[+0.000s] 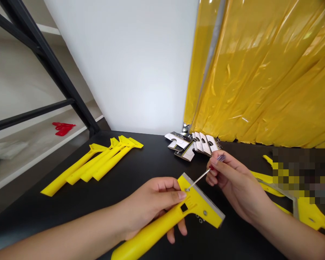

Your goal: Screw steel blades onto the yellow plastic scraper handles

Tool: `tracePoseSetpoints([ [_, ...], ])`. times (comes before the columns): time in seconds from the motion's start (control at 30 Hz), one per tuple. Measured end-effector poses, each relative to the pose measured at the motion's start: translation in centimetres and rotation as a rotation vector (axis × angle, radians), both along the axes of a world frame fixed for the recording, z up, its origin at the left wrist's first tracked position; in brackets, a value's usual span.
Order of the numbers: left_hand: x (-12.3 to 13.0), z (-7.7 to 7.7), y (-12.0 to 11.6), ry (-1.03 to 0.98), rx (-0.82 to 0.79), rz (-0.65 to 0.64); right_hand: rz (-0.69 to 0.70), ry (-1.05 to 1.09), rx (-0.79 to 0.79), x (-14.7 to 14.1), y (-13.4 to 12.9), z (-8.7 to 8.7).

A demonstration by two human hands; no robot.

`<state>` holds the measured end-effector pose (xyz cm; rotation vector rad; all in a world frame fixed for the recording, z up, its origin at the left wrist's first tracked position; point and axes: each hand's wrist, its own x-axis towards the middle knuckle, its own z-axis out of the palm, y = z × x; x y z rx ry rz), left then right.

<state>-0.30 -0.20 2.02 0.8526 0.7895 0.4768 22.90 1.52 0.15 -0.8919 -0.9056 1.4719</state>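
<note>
Through the head camera I had the left hand (162, 196) clamped on a yellow scraper (176, 215), thumb pressed flat on top near the head and fingers curled beneath. The scraper was held tilted above the black table (97, 200), near the bottom middle of my view, its handle running down to the lower edge. A metal strip (208, 201) lined the outer edge of its head. The right hand (234, 178) had thumb and fingers pinched together on the clear handle of a screwdriver (199, 179); the tip seemed to sit in the screw (187, 190) beside the left thumb, though it was too small for me to be certain. A second screw (205, 213) showed farther along the head. To the left I saw four yellow handles (111, 164) lying side by side, and beyond the hands a pile of printed cards (178, 140). More yellow parts (310, 213) lay at the right.
</note>
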Motion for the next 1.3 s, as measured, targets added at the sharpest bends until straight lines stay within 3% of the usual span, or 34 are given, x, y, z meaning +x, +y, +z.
tracePoseSetpoints([
  [0.93, -0.19, -0.63, 0.14, 0.004, 0.007, -0.040, 0.031, -0.054, 0.025, 0.07, 0.08, -0.24],
  [1.13, -0.20, -0.47, 0.25, 0.023, -0.008, -0.008, -0.033, -0.034, 0.052, 0.40, 0.23, -0.06],
  [1.3, -0.15, -0.29, 0.34, 0.040, -0.001, 0.025, -0.008, -0.046, 0.043, 0.28, -0.03, -0.04],
])
